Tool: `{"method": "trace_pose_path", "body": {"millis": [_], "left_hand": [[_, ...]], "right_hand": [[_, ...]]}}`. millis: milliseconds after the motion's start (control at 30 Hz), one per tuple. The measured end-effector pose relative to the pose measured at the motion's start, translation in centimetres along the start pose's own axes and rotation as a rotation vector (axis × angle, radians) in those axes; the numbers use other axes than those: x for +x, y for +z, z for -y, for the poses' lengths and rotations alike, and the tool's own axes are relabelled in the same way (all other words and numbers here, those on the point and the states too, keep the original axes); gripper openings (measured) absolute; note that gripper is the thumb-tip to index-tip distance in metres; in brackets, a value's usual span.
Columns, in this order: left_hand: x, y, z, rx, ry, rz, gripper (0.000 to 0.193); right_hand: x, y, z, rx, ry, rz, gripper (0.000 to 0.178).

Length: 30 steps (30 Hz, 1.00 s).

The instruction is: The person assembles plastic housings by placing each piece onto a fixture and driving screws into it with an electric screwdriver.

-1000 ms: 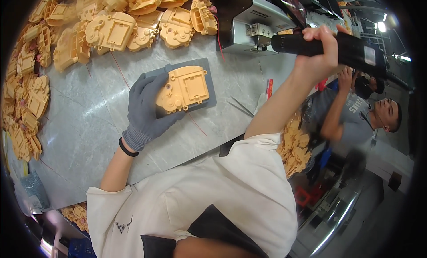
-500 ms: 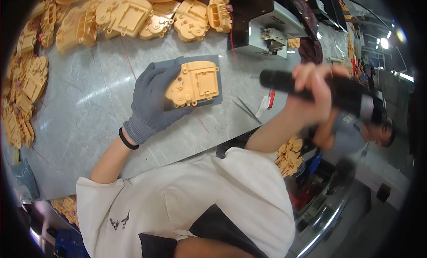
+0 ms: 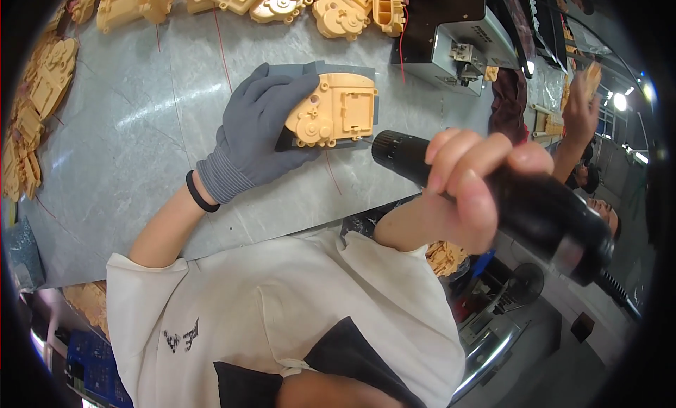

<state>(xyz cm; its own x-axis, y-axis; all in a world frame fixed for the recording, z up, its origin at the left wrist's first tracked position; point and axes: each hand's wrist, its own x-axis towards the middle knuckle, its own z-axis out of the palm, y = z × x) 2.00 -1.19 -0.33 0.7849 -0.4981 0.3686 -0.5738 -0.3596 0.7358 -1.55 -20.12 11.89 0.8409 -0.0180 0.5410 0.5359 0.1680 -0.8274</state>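
At the far left, a pile of yellow plastic housings (image 3: 44, 91) lies along the edge of the grey marbled table (image 3: 141, 176). To the right of it is the left hand (image 3: 264, 123), in a grey knitted glove, with a black wristband (image 3: 200, 191) on the wrist. This hand is curved around the left side of one yellow gear housing (image 3: 341, 109) and holds it, fingers above and thumb below. The housing lies on a dark grey block (image 3: 377, 102) on the table, its moulded side facing up. A thin red wire (image 3: 332, 174) lies just below. Further right, the bare right hand (image 3: 472, 179) is closed around a black electric screwdriver (image 3: 556, 218), which is tilted; its bit points at the lower right edge of the housing, but I cannot tell if it touches. Behind the screwdriver stands a metal device (image 3: 475, 45). At the far right, a co-worker's raised hand (image 3: 581, 116) is seen.
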Motion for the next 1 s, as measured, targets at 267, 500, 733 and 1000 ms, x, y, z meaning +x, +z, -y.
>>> {"method": "trace_pose_path", "body": {"millis": [267,500,733,1000], "left_hand": [[0.1,-0.1,0.2,-0.054,0.049,-0.018,0.082],[0.2,-0.3,0.2,-0.019,0.019,0.000,0.082],[0.4,-0.4,0.0,-0.020,0.026,0.005,0.081],[0.1,-0.1,0.1,0.018,0.014,-0.013,0.078]], "right_hand": [[0.4,0.1,-0.1,-0.030,0.032,0.036,0.045],[0.4,2.1,-1.1,-0.042,0.056,-0.192,0.040],[0.7,-0.1,-0.6,-0.099,0.063,0.187,0.044],[1.5,-5.7,2.1,-0.033,-0.075,-0.153,0.044]]}}
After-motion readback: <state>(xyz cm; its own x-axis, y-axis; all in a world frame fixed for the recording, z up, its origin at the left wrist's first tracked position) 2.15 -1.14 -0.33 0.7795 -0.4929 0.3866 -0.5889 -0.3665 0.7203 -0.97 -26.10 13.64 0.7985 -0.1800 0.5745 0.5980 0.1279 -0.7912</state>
